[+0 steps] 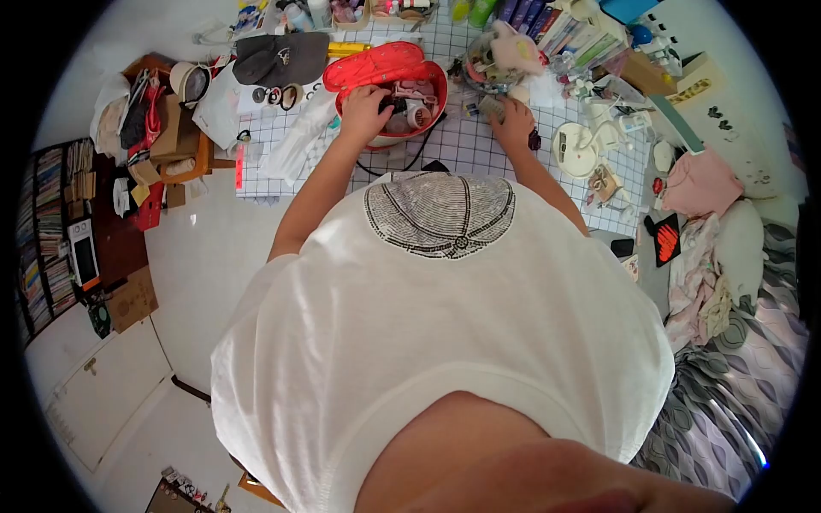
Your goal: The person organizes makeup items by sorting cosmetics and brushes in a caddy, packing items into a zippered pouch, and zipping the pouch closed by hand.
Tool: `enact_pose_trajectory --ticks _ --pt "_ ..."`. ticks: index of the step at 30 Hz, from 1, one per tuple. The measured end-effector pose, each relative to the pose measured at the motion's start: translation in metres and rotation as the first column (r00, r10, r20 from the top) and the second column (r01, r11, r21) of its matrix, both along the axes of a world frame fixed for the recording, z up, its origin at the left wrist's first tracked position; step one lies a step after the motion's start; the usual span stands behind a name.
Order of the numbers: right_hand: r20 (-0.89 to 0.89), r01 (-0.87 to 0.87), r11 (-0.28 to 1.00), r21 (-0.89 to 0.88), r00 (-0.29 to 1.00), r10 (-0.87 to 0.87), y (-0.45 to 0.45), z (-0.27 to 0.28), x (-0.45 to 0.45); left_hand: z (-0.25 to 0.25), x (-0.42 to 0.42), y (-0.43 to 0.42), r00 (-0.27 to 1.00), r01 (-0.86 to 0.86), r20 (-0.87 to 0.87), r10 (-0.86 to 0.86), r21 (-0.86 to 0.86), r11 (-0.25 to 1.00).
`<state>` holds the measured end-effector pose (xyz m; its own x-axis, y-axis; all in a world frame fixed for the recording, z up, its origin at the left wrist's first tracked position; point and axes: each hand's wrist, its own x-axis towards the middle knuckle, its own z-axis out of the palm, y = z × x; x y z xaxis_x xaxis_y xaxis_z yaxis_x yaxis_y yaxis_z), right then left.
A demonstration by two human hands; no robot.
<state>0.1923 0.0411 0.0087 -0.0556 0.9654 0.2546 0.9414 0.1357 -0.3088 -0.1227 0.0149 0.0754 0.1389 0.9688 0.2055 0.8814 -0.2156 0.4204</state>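
Left hand reaches over the rim of the open red bag on the bench; right hand is to the bag's right, fingertips at a small pale item. Whether either grips anything, I cannot tell.

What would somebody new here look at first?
Probably the bright red container on the checked table, with the left hand at its opening. Next, the big white shirt across the middle, with its silvery cap picture. A dark cap lies left of the container.
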Motion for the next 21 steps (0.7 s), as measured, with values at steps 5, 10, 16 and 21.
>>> enact_pose_trajectory --ticks 5,10,16,21 --pt "0.045 0.081 0.93 -0.358 0.997 -0.069 -0.002 -0.005 0.009 -0.004 0.005 0.0 0.999 0.024 0.043 -0.021 -0.056 0.998" --pt "-0.232 -0.052 0.918 -0.393 0.972 -0.044 -0.002 -0.018 0.02 0.0 0.006 -0.003 0.999 0.027 0.034 -0.026 -0.019 0.999" --pt "-0.568 -0.031 0.981 -0.19 0.818 -0.084 -0.01 -0.005 0.013 0.004 0.007 -0.003 0.997 0.02 0.07 -0.021 0.015 1.0" --pt "-0.786 -0.015 0.983 -0.181 0.603 -0.135 -0.003 0.025 -0.006 0.017 0.017 0.001 0.983 0.084 0.164 -0.08 -0.02 0.996"
